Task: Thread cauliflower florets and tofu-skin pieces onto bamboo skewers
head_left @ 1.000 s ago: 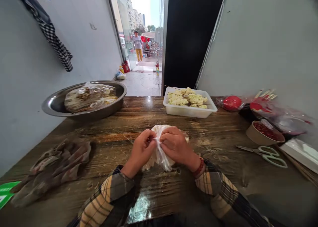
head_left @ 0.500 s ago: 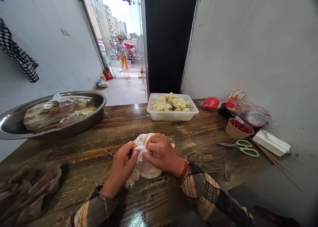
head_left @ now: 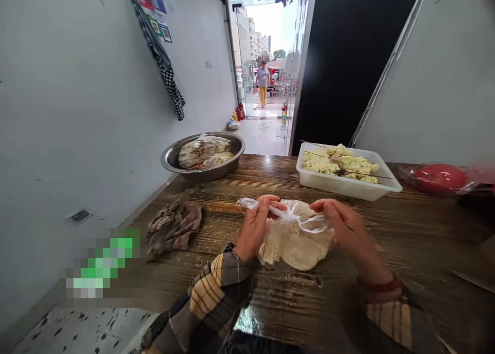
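A clear plastic bag (head_left: 294,238) of pale flat food lies on the wooden table (head_left: 410,235) in front of me. My left hand (head_left: 253,227) is closed on one twisted end of the bag's top, at its left side. My right hand (head_left: 344,225) is closed on the other end, to the right. The plastic is stretched taut between my two hands, with a knot in the middle above the bag. Both my sleeves are plaid.
A metal basin (head_left: 203,158) with bagged skewers stands at the back left. A white tub (head_left: 346,181) of pale skewered food stands at the back right, beside a red object in plastic (head_left: 439,178). A crumpled cloth (head_left: 174,225) lies left. Someone stands outside the open doorway (head_left: 263,80).
My hands were together at the bag's top; now they have moved apart, pulling the plastic ends sideways. My view has swung to the left.
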`<state>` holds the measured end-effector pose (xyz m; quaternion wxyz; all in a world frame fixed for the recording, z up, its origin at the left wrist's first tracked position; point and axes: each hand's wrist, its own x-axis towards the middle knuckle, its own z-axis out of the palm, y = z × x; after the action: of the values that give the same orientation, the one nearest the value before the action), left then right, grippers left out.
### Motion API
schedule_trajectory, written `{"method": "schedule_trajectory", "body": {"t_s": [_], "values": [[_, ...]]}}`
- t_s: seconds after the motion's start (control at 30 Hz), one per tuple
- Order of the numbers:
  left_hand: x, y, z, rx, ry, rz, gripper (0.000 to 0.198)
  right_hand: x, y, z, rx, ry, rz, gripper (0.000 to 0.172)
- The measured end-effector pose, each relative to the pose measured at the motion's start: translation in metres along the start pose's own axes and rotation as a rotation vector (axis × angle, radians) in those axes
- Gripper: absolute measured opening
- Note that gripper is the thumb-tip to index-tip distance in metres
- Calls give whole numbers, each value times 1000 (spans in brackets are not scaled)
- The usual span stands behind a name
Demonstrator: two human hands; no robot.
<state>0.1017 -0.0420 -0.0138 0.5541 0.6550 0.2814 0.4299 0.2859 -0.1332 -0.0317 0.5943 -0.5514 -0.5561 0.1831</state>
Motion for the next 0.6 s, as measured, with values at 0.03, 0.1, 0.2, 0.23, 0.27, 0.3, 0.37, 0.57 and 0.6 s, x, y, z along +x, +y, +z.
{"method": "schedule_trajectory", "body": {"t_s": [0.03, 0.1, 0.2, 0.23, 0.27, 0.3, 0.37, 0.57, 0.6], "values": [[-1, 1, 0, -1, 7, 16, 40, -1, 1, 2, -85, -101, -35, 26], [-2, 2, -1, 13, -1, 41, 42, -3, 3, 9, -240, -254, -137, 24], [-4, 2, -3, 107, -90, 84, 46, -8, 8, 23, -388, -263, -206, 27], [-5, 1, -2, 177, -135, 109, 46, -9, 9, 27, -391, -244, -196, 26], [-6, 0, -2, 265, -177, 141, 48, -10, 10, 30, -370, -222, -171, 24], [-6, -1, -1, 364, -214, 173, 54, -10, 11, 31, -330, -198, -134, 23], [-7, -5, 0, 545, -268, 215, 70, -11, 11, 30, -224, -150, -30, 22], [3, -12, -8, 600, -181, 203, 48, -4, 7, 13, 199, 68, 179, 22], [6, -12, -11, 544, -106, 189, 41, -2, 8, 10, 262, 152, 180, 21]]}}
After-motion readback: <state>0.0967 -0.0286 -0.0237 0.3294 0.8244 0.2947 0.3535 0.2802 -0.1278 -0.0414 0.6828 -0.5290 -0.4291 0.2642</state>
